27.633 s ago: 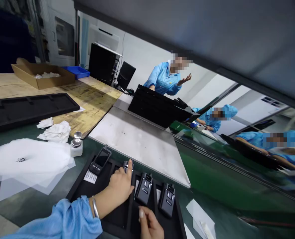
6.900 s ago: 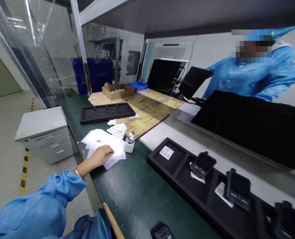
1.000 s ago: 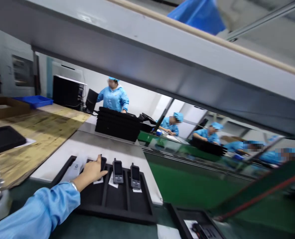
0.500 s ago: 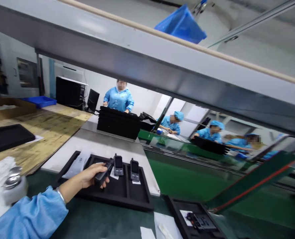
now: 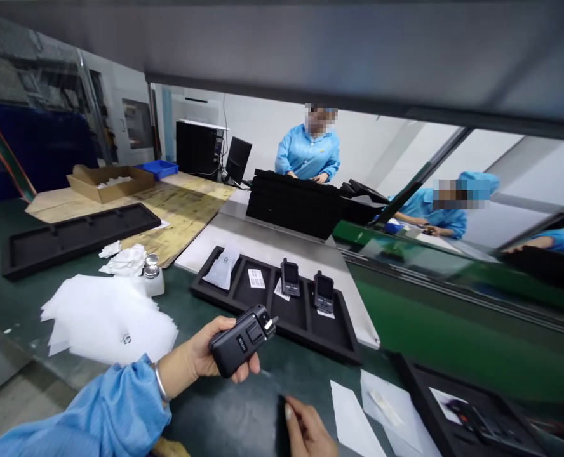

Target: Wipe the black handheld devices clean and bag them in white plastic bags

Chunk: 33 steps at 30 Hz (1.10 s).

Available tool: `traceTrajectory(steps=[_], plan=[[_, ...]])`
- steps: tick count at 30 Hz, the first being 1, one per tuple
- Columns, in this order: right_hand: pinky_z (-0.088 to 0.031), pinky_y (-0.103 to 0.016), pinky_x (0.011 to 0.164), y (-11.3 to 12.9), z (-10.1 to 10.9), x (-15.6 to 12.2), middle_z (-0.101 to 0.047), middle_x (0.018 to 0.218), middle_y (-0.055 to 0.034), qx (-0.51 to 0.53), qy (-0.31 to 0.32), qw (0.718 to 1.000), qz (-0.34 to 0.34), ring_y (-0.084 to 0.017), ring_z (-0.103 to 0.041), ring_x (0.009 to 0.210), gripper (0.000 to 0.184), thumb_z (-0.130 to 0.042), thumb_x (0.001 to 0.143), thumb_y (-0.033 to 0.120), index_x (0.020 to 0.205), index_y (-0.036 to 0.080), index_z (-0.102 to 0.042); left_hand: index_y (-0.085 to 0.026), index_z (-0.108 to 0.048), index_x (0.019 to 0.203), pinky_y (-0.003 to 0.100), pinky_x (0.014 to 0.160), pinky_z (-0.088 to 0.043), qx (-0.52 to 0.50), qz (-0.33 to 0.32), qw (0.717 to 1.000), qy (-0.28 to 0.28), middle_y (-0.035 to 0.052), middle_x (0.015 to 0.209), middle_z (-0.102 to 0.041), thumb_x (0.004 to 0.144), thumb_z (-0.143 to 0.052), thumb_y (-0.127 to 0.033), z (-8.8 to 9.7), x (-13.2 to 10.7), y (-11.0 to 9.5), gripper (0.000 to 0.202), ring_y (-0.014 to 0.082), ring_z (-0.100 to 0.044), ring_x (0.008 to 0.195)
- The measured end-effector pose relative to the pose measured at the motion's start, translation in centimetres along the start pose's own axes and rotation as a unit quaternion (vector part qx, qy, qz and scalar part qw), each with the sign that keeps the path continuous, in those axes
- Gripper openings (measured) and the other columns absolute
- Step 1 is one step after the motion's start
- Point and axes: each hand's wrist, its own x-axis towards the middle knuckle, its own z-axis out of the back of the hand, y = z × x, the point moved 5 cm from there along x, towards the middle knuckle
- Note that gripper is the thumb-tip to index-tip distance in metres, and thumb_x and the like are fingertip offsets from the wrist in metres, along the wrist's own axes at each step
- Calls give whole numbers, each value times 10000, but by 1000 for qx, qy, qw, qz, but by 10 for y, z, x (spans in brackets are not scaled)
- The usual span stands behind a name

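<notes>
My left hand (image 5: pixel 215 349) is closed round a black walkie-talkie (image 5: pixel 239 343), tilted with its lettered back and stubby antenna in sight. At the bottom edge is my right hand (image 5: pixel 308 428), thumb and forefinger together at a dark, blurred thing I cannot make out. Beyond them lies a black compartment tray (image 5: pixel 272 327). Its left compartment holds a frosted plastic bag (image 5: pixel 222 270), and the one beside it a printed white slip (image 5: pixel 256 279). In the other two compartments, a walkie-talkie (image 5: pixel 290 279) and another walkie-talkie (image 5: pixel 324 293) lie screen up over white slips.
Left of my arm are frosted bags (image 5: pixel 110 317), crumpled white wipes (image 5: pixel 124 260) and a metal-topped bottle (image 5: pixel 153 279). Another black tray (image 5: pixel 491 387) with a dark device stands at right, near white sheets (image 5: pixel 353 419). Co-workers sit and stand beyond stacked black trays (image 5: pixel 294 206).
My left hand has drawn the walkie-talkie back from over the tray and turned its back into view. My right hand has come in at the bottom. The view has swung left.
</notes>
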Motion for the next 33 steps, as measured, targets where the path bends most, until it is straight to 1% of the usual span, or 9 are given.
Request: traceTrajectory(steps=[8,13,15,18,20,22,26,28,33], plan=[[-542,-270,665,-5,0,-11,-706,842,-74,26,60,996,-59,-183,-645,660,456,-590,845,601,962,192,-753,-19,-601,1089,232,492,-480,-9,-17,997,69,187,889,-713,822,-488,-579,6,-25,14,631,201,-683,613],[-556,-298,644,10,-6,-5,-719,923,-122,181,130,962,-159,-226,-671,727,542,-651,794,595,1113,160,-704,-149,-344,1440,270,531,-490,228,10,974,-5,101,883,-710,698,-706,-488,2,-40,13,893,198,-657,599],[-557,-316,656,29,-9,-1,-705,993,-136,237,177,946,-130,-237,-672,762,639,-690,768,565,1264,168,-623,-213,-234,1513,276,608,-490,428,27,902,-58,56,915,-695,605,-801,-402,-3,-46,13,1087,197,-652,679],[-555,-369,783,55,-16,3,-642,1190,-151,240,255,935,-61,-279,-664,945,845,-778,696,491,1428,209,-463,-281,-197,1539,341,769,-499,699,12,710,-90,50,1004,-694,554,-831,-409,-17,-53,10,1178,258,-658,827],[-533,-395,864,64,-21,5,-606,1260,-153,192,293,936,-30,-303,-633,1059,916,-809,670,457,1461,219,-413,-284,-154,1549,381,841,-495,770,17,633,-76,54,1029,-701,558,-818,-453,-21,-55,13,1205,290,-667,855],[-521,-394,886,67,-25,7,-603,1264,-157,135,313,940,-11,-311,-617,1094,921,-816,665,452,1458,203,-420,-277,-152,1549,364,819,-507,769,22,635,-69,46,1021,-704,541,-823,-468,-16,-57,16,1226,280,-672,826],[-529,-358,847,69,-26,14,-635,1198,-141,86,317,944,10,-287,-643,1023,905,-785,702,484,1468,189,-403,-264,-212,1536,269,667,-505,610,24,788,-76,41,1018,-680,575,-807,-465,10,-61,25,1148,207,-652,777],[-534,-346,825,71,-27,17,-641,1179,-137,80,310,947,21,-273,-657,972,896,-766,716,518,1466,188,-404,-245,-227,1533,257,653,-503,557,30,825,-85,50,1030,-672,590,-801,-453,18,-64,29,1124,196,-645,788],[-520,-370,905,83,-36,19,-630,1229,-159,59,370,925,62,-312,-632,1087,910,-751,646,687,1370,183,-531,-272,-240,1533,370,868,-523,706,30,699,-112,65,1140,-678,532,-828,-463,4,-71,27,1177,286,-652,962]])
